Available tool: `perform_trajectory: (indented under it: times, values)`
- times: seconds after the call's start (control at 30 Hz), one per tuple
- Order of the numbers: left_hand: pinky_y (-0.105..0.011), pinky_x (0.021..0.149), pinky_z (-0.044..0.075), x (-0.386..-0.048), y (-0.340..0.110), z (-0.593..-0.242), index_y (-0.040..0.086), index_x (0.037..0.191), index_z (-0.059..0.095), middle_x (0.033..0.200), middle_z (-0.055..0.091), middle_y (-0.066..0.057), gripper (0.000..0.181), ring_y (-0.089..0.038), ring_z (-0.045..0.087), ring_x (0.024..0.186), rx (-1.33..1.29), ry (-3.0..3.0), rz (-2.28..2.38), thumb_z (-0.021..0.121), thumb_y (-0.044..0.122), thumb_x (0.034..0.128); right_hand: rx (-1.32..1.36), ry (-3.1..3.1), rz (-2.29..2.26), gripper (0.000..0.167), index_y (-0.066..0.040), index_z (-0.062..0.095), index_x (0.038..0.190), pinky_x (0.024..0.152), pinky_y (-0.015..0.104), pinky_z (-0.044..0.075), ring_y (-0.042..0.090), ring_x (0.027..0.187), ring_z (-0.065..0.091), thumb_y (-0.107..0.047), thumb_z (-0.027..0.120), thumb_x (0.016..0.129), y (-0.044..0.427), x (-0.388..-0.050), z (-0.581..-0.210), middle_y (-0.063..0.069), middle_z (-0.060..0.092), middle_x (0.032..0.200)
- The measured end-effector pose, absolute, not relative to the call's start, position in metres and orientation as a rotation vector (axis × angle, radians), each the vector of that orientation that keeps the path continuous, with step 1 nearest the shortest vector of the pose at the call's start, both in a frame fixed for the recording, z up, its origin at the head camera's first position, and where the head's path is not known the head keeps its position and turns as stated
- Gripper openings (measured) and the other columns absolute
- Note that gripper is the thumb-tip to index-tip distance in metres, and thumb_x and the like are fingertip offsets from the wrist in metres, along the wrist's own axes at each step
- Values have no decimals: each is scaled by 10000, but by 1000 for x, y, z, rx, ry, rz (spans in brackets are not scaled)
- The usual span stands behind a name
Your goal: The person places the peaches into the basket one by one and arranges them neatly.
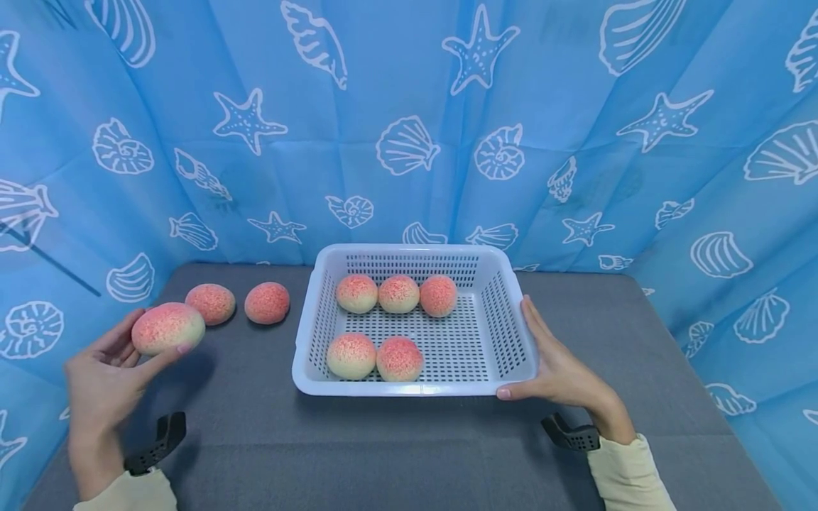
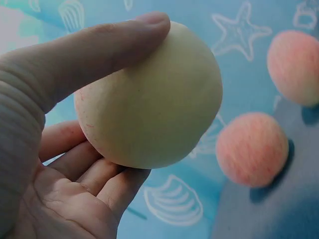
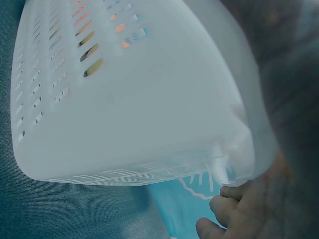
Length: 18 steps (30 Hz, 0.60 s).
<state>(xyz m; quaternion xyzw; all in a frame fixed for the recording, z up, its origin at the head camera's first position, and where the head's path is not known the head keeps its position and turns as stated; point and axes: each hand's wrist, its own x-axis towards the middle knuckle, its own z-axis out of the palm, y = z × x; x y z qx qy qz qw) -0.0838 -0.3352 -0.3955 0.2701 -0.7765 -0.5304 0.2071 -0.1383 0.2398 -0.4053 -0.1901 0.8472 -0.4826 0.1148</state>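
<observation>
My left hand (image 1: 105,383) holds a peach (image 1: 167,328), pink above and pale cream below, raised over the left end of the table. In the left wrist view the thumb lies across the pale side of this peach (image 2: 159,99), with the fingers beneath. A white perforated plastic basket (image 1: 447,389) stands mid-table. Inside are a back row of three peaches (image 1: 399,294) and two more peaches (image 1: 375,357) at the front left. At the basket's front right corner my right hand (image 1: 562,369) grips the rim, thumb at the front and fingers along the right side.
Two more peaches, one (image 1: 211,304) near the left hand and one (image 1: 267,303) nearer the basket, lie on the dark grey tablecloth (image 1: 358,454). A blue curtain (image 1: 409,92) with white shells and starfish hangs behind the table and along its sides.
</observation>
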Motion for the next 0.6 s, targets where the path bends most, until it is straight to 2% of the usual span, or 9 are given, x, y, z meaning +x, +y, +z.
perform_trajectory:
  times: [0.33, 0.6]
  values:
    - [-129, 869, 483, -87, -310, -380, 84, 1360, 658, 1291, 683, -23, 773, -47, 648, 1146, 467, -2094, -1506, 912, -99, 653, -559, 2482, -1418, 1478, -239, -141, 1619, 792, 316, 574, 425, 1133, 598, -219, 981, 656, 240, -138, -406, 177, -220, 1652]
    - [-160, 904, 479, -96, -270, -365, 7, 1355, 643, 1276, 678, -50, 768, -92, 647, 1156, 59, -2120, -1552, 867, -190, 648, -550, 2485, -1420, 1473, -190, -127, 1625, 807, 331, 570, 447, 1164, 569, -210, 982, 656, 240, -138, -406, 165, -218, 1655]
